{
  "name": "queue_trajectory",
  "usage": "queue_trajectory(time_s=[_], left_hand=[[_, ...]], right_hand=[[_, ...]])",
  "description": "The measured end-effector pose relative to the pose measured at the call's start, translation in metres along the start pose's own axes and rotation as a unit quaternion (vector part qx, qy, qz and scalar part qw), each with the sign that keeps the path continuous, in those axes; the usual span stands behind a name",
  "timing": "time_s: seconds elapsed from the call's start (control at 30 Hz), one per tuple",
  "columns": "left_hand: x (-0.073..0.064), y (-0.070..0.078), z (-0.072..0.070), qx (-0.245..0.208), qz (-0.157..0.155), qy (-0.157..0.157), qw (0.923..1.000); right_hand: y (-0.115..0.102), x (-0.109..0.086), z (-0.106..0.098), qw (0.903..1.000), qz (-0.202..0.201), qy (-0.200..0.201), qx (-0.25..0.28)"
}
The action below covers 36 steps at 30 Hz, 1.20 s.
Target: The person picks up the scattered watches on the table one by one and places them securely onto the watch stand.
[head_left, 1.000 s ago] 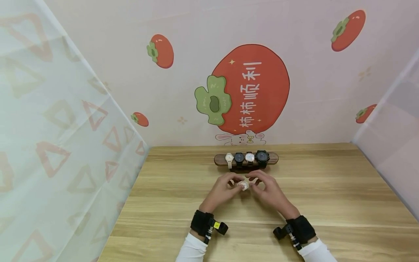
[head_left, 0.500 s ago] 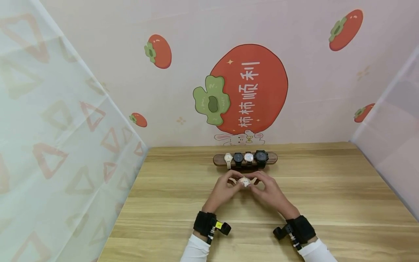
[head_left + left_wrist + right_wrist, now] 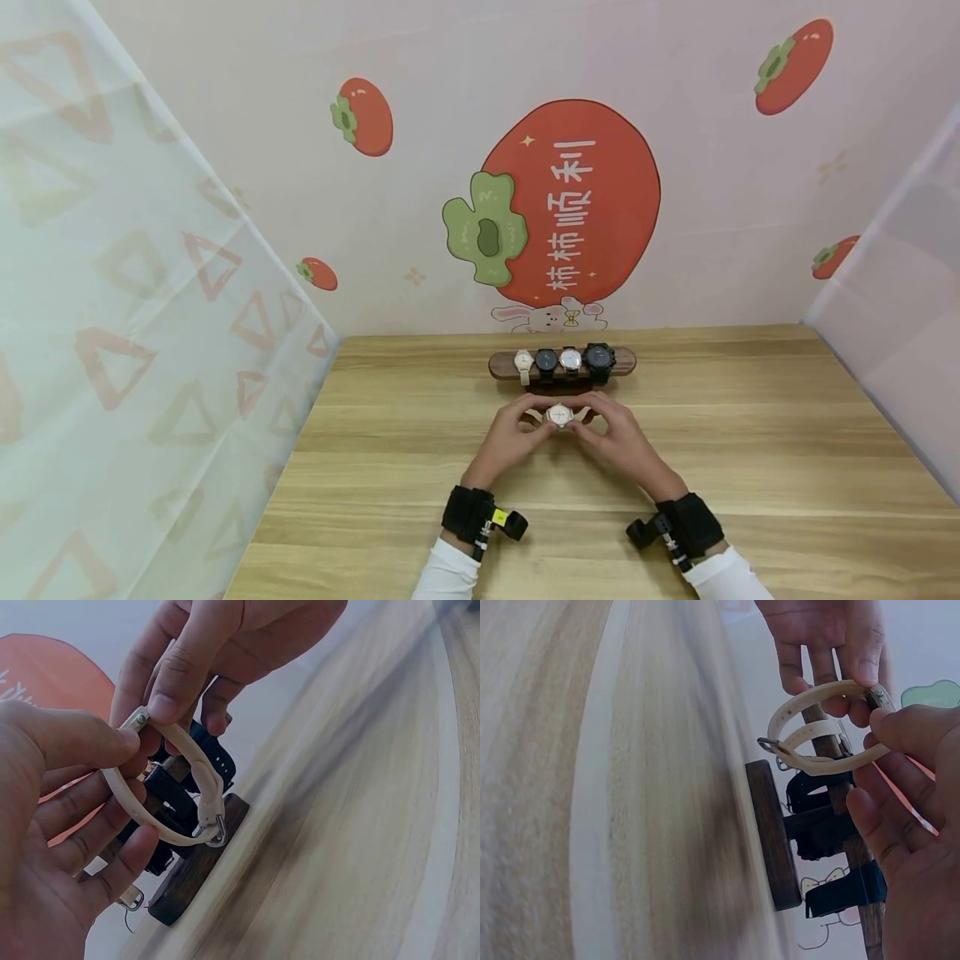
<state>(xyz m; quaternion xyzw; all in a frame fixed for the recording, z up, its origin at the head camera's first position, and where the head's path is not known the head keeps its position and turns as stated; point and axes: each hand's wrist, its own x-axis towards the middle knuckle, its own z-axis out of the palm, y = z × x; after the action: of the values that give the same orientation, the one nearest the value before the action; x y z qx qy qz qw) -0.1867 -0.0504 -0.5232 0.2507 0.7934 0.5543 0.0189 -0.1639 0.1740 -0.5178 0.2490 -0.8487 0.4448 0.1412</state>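
Observation:
A cream-strapped wristwatch [image 3: 559, 415] with a pale dial faces up between both hands, close in front of the watch stand. My left hand [image 3: 510, 437] pinches one side of its case with thumb and fingers. From the other side my right hand [image 3: 618, 435] pinches the case too. In the left wrist view the cream strap [image 3: 126, 796] hangs below the case as a fastened loop, its metal buckle [image 3: 216, 831] at the bottom. The right wrist view shows the same loop, with my right thumb [image 3: 907, 729] on the case edge.
Behind the hands stands a dark wooden watch stand [image 3: 499, 367]. On its bar sit a cream watch [image 3: 523, 362], a black watch [image 3: 547, 361], a white-dialled watch [image 3: 571, 360] and a bulky black watch [image 3: 599, 358]. The wooden table [image 3: 405, 467] meets a printed backdrop [image 3: 412, 225].
The held watch has turned from tilted to facing up and risen slightly toward the stand. My left hand has shifted a little right, and my right fingers have closed onto the case.

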Motion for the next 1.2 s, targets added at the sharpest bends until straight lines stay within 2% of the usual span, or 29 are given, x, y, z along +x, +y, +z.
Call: queue_trajectory(time_s=[0.3,0.43,0.57,0.9,1.07,1.2], left_hand=[[-0.0023,0.0017,-0.0002,-0.005,-0.010,0.011,0.9999],[-0.0029,0.0019,-0.0002,-0.007,-0.017,0.022,0.9996],[-0.0030,0.0013,-0.0001,-0.011,-0.021,0.028,0.9994],[-0.0036,0.0012,0.0013,-0.023,-0.038,0.038,0.9983],[-0.0027,0.0004,0.0025,-0.026,-0.033,0.033,0.9986],[-0.0021,0.0004,0.0009,-0.032,-0.008,0.029,0.9991]], right_hand=[[0.0035,0.0009,0.0027,0.9997,0.005,0.024,0.005],[0.0043,0.0013,0.0038,0.9990,0.019,0.041,-0.003],[0.0029,0.0011,0.0034,0.9987,0.033,0.039,-0.004],[0.0032,-0.0006,0.0040,0.9994,-0.006,0.031,0.018],[0.0019,-0.0003,0.0032,0.9992,-0.009,0.036,0.017],[0.0016,-0.0009,0.0012,0.9995,-0.002,0.029,0.015]])
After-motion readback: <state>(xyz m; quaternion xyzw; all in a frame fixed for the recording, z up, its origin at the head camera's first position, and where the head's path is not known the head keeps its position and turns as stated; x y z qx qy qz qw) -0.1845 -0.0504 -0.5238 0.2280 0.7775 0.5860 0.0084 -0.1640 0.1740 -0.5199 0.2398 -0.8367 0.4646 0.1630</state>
